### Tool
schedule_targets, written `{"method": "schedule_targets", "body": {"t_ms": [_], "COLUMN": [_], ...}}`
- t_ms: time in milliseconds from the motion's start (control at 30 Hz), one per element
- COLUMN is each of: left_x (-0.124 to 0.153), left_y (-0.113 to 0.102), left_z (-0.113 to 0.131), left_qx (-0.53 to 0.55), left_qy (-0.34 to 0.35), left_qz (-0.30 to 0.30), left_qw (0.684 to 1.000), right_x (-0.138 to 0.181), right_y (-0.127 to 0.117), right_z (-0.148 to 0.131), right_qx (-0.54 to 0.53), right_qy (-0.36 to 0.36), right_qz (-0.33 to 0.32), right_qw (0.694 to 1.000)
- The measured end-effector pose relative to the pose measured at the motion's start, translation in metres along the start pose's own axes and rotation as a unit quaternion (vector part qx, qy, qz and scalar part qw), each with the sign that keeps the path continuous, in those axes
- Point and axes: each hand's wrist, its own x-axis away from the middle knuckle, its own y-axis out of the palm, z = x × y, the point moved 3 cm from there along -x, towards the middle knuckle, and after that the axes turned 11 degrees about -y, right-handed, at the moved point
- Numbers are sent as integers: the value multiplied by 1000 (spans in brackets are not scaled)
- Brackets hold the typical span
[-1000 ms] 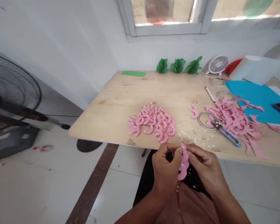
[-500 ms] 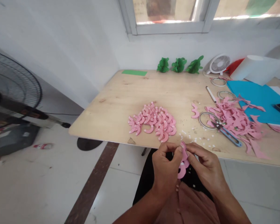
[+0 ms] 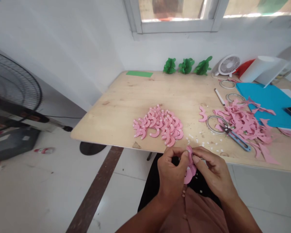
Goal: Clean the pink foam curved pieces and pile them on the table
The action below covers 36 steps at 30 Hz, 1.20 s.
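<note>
Between my two hands, over my lap at the table's front edge, is a cluster of curved pink paper pieces [image 3: 188, 175]. My left hand [image 3: 171, 171] pinches its upper part between thumb and index finger. From the other side my right hand [image 3: 212, 168] also pinches the upper part, thumb and fingertips close together. The lower loops of the pink paper hang free below the fingers. Just beyond my left hand lies a heap of pink paper arcs [image 3: 160, 122] with small white patches on their ends. A separate wavy pink piece [image 3: 203, 114] lies right of the heap.
Blue-handled snips [image 3: 237, 139] lie by a tape roll [image 3: 210, 125] and pink scraps [image 3: 247, 121]. A white pen [image 3: 219, 97], blue sheets [image 3: 259, 94] and a small white fan [image 3: 229, 65] are behind. Three green paper shapes [image 3: 186, 66] stand along the wall. A large fan [image 3: 14, 87] stands left.
My hands keep their pinch on the pink paper cluster, whose lower loops have turned slightly. The view has shifted a little. At the back right, a pale sheet near the white roll stands differently.
</note>
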Motion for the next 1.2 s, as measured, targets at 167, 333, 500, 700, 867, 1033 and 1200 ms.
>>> {"method": "schedule_targets", "body": {"t_ms": [167,333,500,700,867,1033,1200], "left_x": [0,-1,-3,-4,-5,-4,0], "left_y": [0,-1,1,3,6,7,5], "left_z": [0,0,-2,-7,-10,-10,-7], "left_qx": [-16,-20,-21,-5,42,73,94], "left_qy": [-5,1,-4,-25,-63,-79,-82], "left_qz": [4,9,7,-1,-24,-39,-68], "left_qw": [1000,1000,1000,1000,997,993,990], "right_x": [-1,-1,-1,-2,-2,1,5], "right_y": [3,4,6,7,8,7,7], "right_z": [-1,-2,1,5,8,17,28], "right_qx": [10,29,36,52,56,0,-77], "right_qy": [16,27,41,43,50,111,177], "right_qz": [20,29,47,61,69,93,131], "right_qw": [1000,999,997,996,995,990,973]}}
